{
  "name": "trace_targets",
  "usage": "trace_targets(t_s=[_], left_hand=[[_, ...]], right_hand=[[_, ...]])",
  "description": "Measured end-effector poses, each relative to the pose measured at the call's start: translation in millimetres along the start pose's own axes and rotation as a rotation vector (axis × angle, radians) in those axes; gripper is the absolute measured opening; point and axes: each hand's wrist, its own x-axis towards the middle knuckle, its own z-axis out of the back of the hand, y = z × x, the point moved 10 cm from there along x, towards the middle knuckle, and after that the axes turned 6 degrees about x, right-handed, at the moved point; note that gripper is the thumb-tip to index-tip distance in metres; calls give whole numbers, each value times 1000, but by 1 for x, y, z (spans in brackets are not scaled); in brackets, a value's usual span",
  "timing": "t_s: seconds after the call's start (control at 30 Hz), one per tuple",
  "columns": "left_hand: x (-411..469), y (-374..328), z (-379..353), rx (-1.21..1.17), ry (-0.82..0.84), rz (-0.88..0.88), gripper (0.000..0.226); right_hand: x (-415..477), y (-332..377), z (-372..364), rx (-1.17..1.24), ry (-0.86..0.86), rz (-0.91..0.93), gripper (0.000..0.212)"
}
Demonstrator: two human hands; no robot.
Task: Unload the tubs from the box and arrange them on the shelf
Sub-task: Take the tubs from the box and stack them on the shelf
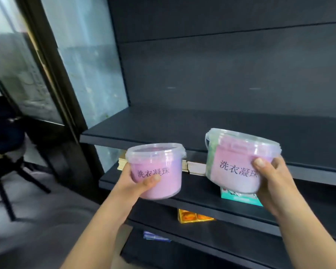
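Observation:
I hold two clear plastic tubs with lids and pink labels bearing black characters. My left hand [139,181] grips the smaller-looking tub [159,183] from below and behind, thumb across its label. My right hand [270,175] grips the other tub [235,162], which tilts a little and is held higher, level with the front edge of the dark upper shelf [163,123]. Both tubs hang in the air in front of the shelving. No box is in view.
Dark shelving fills the right side. A lower shelf [202,193] carries a stack of flat tan items [194,166] and a teal packet [241,198]. An orange pack [194,217] and a blue item [155,236] lie lower still. At the left sits a person [2,129] on a chair.

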Motion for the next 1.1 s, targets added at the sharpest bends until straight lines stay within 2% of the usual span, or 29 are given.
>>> trace_targets(t_s=[0.07,0.17,0.27,0.37,0.4,0.43,0.5,0.63,0.67,0.77,0.87,1.03,1.1], left_hand=[[4,1,9,-3,-44,-8,123],[16,3,23,13,-85,-12,115],[41,3,42,23,-117,-18,109],[82,3,66,34,-133,-20,110],[101,3,75,41,-127,-27,109],[119,3,83,53,-122,-35,109],[162,2,102,84,-104,-61,114],[253,15,153,215,-98,-46,121],[276,19,167,251,-91,-34,122],[333,26,198,349,-52,-15,131],[389,24,220,434,-49,-56,116],[455,32,238,452,-108,-88,88],[471,43,243,441,-132,-76,87]], right_hand=[[10,-9,-3,15,15,-13,53],[27,-26,-1,44,6,-67,43],[49,-40,-9,6,45,-83,66],[79,-45,-22,-25,4,-32,46],[94,-48,-29,-48,11,-9,47],[109,-51,-39,-81,22,15,54],[142,-59,-60,-135,36,40,54],[207,-80,-108,-266,31,42,90],[224,-83,-119,-307,21,45,94],[262,-92,-155,-395,39,62,83],[295,-105,-179,-493,51,77,92],[349,-119,-200,-494,-5,128,74],[370,-121,-211,-469,-23,159,80]])
